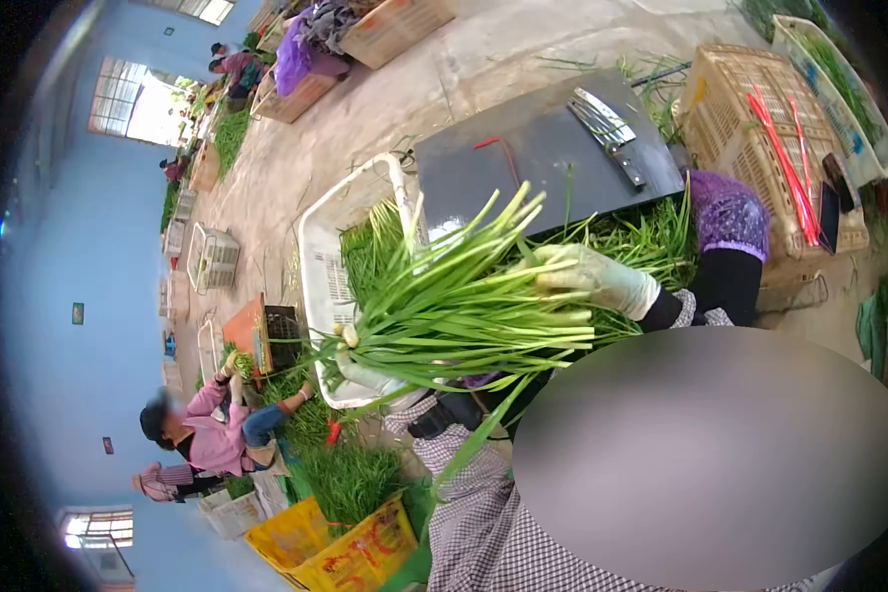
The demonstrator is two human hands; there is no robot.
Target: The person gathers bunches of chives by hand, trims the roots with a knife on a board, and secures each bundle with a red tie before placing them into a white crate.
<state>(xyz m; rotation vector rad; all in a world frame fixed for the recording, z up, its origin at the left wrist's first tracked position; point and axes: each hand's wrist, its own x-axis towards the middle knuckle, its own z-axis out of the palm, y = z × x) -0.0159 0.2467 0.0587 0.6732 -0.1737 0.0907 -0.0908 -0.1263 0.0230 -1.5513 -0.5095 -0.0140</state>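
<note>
A large bunch of garlic chives [464, 306] spreads across the middle of the view, its pale cut ends fanned toward the upper right. My left hand [365, 373], in a pale glove, is closed around its leafy part, thumb and fingertip on top. My right hand [607, 279], in a whitish glove, grips stalks near the pale ends; some of its fingers are hidden. Behind the bunch stands a white plastic crate [314, 247] with more chives inside. A dark board [464, 163] lies beyond my hands, bearing a knife [602, 123] and a thin red strip [498, 148].
Right of the board, an upturned beige crate [730, 128] carries red strips [784, 168] and a dark phone-like object [831, 217]. At the lower left sit a yellow crate [385, 543] of chives and a co-worker in pink [217, 429]. Other people and crates line the far wall.
</note>
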